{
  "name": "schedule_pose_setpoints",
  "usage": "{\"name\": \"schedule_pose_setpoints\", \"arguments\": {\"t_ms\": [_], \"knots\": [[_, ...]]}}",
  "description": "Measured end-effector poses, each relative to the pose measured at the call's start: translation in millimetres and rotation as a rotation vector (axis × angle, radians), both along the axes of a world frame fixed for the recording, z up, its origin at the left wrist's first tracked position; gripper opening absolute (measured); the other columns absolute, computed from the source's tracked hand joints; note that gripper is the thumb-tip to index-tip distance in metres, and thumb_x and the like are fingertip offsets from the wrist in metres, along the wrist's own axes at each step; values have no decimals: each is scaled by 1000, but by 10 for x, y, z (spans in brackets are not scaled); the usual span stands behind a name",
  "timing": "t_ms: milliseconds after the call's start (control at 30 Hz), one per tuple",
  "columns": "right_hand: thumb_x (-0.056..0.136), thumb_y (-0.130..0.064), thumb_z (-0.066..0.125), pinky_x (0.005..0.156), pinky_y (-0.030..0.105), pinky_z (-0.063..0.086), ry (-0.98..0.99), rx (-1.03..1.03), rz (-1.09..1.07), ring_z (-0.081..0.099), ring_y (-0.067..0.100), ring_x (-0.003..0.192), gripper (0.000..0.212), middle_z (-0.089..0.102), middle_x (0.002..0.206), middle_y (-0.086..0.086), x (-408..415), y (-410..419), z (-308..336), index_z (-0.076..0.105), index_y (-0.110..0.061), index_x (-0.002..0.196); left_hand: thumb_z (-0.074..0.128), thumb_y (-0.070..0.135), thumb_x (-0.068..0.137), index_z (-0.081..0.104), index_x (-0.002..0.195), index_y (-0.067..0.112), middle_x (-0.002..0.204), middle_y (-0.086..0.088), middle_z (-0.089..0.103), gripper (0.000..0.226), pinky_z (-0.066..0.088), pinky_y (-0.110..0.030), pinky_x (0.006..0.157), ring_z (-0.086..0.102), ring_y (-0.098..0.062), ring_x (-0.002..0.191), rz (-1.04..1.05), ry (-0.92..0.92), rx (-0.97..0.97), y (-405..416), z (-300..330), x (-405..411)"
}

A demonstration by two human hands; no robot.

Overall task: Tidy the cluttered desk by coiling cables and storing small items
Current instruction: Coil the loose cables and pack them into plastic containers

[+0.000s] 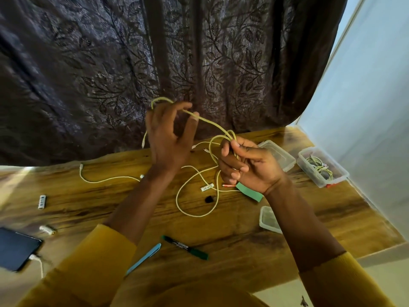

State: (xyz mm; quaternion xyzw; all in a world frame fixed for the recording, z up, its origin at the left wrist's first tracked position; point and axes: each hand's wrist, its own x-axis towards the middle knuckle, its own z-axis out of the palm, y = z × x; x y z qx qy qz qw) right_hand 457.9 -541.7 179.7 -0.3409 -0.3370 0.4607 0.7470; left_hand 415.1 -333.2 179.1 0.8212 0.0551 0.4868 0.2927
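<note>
A yellow-green cable [212, 124] stretches in the air between my two hands above the wooden desk [132, 202]. My right hand [245, 165] grips a bunch of its loops. My left hand [168, 134] is raised with fingers spread, and the cable runs over its fingertips and loops behind it. The cable's loose end hangs to the left of that hand. More of the cable lies in a big loop [194, 196] on the desk below.
A white cable [104, 179] lies left. Batteries [41, 201], a green marker [186, 250], a blue pen [143, 258], a green slip [249, 191], a small black item [209, 199] and a phone [15, 249] are scattered. Clear plastic boxes [322, 169] stand at the right; one holds coiled cables.
</note>
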Motion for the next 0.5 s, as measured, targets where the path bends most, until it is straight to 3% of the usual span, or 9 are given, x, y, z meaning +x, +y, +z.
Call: {"name": "schedule_pose_setpoints", "arguments": {"t_ms": [100, 267, 367, 433, 500], "knots": [[105, -20, 49, 53, 31, 44, 64, 56, 12, 48, 17, 56, 21, 30, 56, 3, -19, 71, 31, 59, -1, 103, 69, 48, 93, 75, 99, 24, 105, 6, 60, 26, 41, -37, 90, 47, -8, 101, 145, -16, -12, 31, -12, -242], [107, -21, 38, 49, 29, 34, 216, 126, 72, 48, 14, 56, 24, 30, 57, 0, -81, 266, 63, 57, -5, 104, 65, 40, 100, 71, 85, 11, 95, -5, 57, 33, 44, -43, 78, 52, -22, 91, 107, 50, 138, 126, -186, -524], [108, -23, 33, 44, 26, 35, 280, 134, 139, 49, 14, 56, 27, 31, 59, 0, -165, 430, 35, 54, -6, 106, 67, 25, 99, 70, 115, 12, 110, -1, 67, 21, 53, -47, 84, 64, -16, 101, -195, 200, 19, 204, -250, -688], [108, -25, 32, 42, 25, 36, 304, 115, 179, 49, 14, 56, 27, 31, 59, 0, -245, 557, -18, 53, -7, 106, 74, 9, 92, 53, 143, 11, 128, -2, 65, 55, 55, -43, 97, 64, -16, 118, -351, 302, -142, 228, -216, -833], [108, -26, 34, 41, 24, 35, 308, 83, 206, 48, 14, 55, 25, 30, 60, 0, -337, 671, -81, 51, -8, 106, 67, 1, 90, 37, 154, 7, 143, -9, 55, 72, 51, -43, 107, 56, -24, 133, -456, 283, -254, 266, -140, -959]]}}
